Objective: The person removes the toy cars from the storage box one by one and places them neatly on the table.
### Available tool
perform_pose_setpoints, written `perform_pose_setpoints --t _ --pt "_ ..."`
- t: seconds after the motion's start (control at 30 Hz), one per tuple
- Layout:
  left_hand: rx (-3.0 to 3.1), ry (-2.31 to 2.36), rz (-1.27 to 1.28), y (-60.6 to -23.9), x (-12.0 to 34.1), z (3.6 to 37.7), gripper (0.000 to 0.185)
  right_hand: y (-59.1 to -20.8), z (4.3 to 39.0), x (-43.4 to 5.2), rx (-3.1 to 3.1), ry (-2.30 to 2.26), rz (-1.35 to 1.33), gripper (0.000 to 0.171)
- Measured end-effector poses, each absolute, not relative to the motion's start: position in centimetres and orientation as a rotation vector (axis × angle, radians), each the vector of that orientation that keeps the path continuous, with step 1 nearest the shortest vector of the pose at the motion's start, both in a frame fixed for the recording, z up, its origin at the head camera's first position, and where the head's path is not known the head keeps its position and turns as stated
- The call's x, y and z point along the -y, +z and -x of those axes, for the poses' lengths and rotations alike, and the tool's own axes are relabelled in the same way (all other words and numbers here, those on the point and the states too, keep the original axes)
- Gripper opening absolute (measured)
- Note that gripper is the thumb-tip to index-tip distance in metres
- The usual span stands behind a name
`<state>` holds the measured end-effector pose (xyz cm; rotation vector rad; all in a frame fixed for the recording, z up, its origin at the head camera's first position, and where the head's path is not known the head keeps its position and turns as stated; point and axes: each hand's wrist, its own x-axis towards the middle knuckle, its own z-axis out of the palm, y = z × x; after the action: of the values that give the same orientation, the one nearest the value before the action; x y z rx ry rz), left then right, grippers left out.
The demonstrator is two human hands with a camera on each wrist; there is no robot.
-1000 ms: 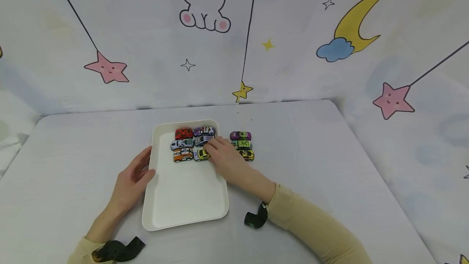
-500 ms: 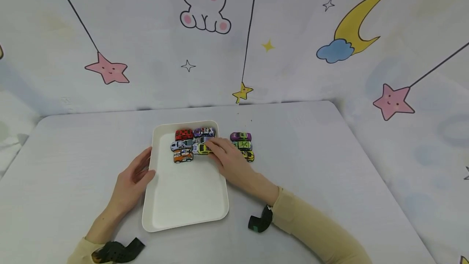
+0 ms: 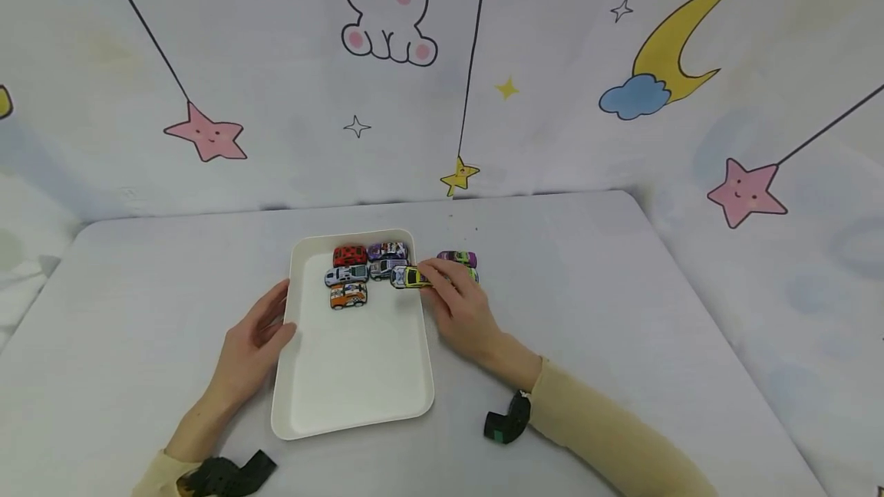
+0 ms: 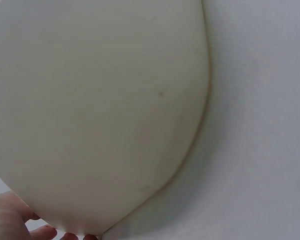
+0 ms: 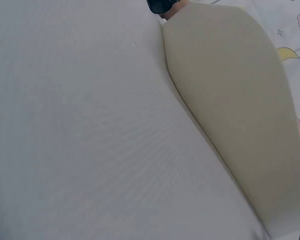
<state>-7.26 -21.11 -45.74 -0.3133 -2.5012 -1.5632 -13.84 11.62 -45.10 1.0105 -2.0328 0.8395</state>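
Observation:
My left hand holds the left rim of a white tray, thumb over the edge and fingers along the outside. In the left wrist view, fingertips meet the lower edge of the tray's side. Over the tray's right rim, my right hand pinches a yellow and white toy car. Toy cars stand at the tray's far end: red, purple and white, light blue, dark striped and orange.
Beyond my right hand a purple toy car stands on the white table, and a green car is mostly hidden by the fingers. Black straps sit at my wrists. A patterned cloth wall rises behind the table.
My right hand has lifted the yellow and white car from its place beside the orange one and carried it right, to the tray's rim. My left hand stays put.

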Motion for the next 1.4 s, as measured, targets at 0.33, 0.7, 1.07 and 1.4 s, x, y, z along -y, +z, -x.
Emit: perform_pose_setpoints --t 0.33,0.7,1.07,1.4 --pt "2.505 -1.547 0.319 -45.9 21.2 7.3 0.061 -45.6 15.0 -15.7 2.020 0.855 -0.888 0.033" --pt "2.498 -1.559 0.322 -46.0 21.2 7.3 0.060 -46.1 16.9 -19.2 2.133 0.807 -0.877 0.037" --pt "2.493 -1.569 0.322 -45.8 21.3 7.3 0.060 -46.4 17.6 -19.9 2.311 0.835 -0.779 0.033" --pt "2.486 -1.573 0.335 -45.9 21.1 7.4 0.060 -46.4 17.5 -20.3 2.338 0.873 -0.675 0.033"
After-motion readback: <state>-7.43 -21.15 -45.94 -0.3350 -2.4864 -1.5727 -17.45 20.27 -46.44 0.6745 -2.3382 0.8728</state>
